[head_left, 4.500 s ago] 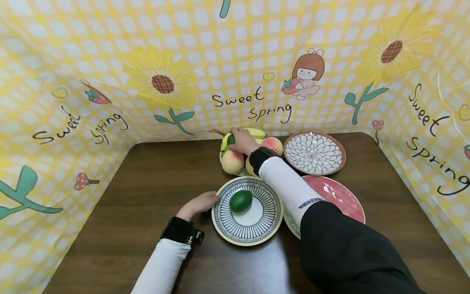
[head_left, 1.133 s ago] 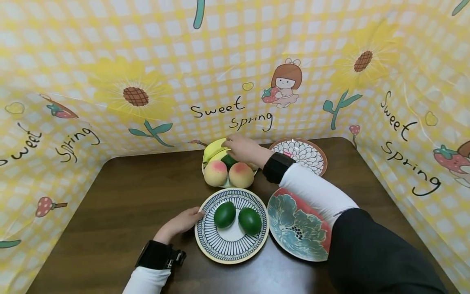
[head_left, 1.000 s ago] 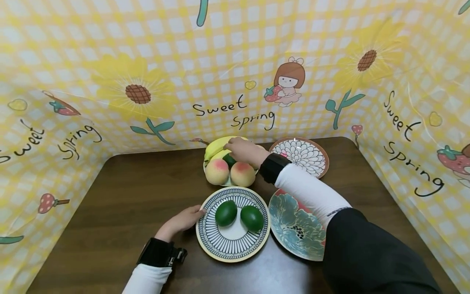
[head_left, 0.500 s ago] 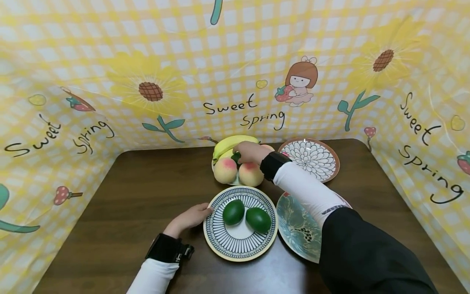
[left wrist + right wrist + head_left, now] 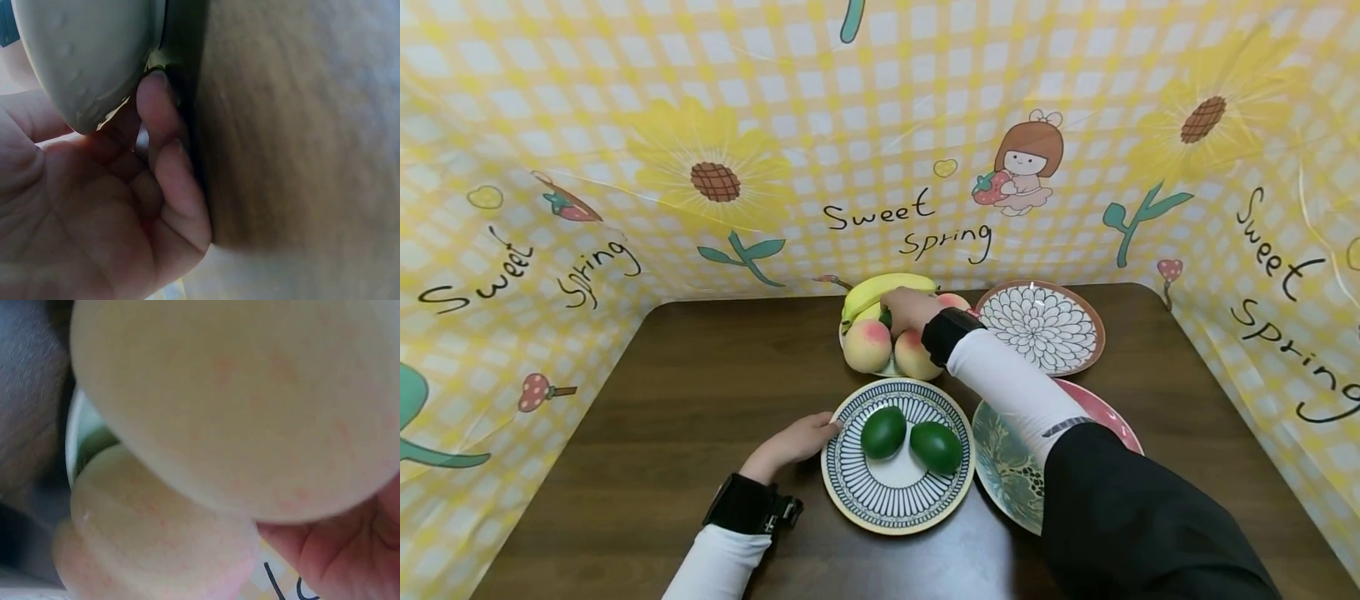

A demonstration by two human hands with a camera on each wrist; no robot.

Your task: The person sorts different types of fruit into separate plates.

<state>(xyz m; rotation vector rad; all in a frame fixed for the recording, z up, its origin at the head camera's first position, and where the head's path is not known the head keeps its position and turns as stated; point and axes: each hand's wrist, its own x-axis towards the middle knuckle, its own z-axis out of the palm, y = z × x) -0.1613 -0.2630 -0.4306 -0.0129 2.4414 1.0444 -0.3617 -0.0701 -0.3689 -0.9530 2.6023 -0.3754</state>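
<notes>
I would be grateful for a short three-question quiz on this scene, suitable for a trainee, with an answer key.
1. How many green fruits lie on the striped plate?
2. True or false: the bananas lie on the striped plate.
3. Which plate does the left grip hold by its edge? (a) the brown-rimmed plate; (b) the striped plate; (c) the pink and green plate

Key
1. Two.
2. False; the bananas lie beyond the striped plate, with the peaches.
3. (b).
</notes>
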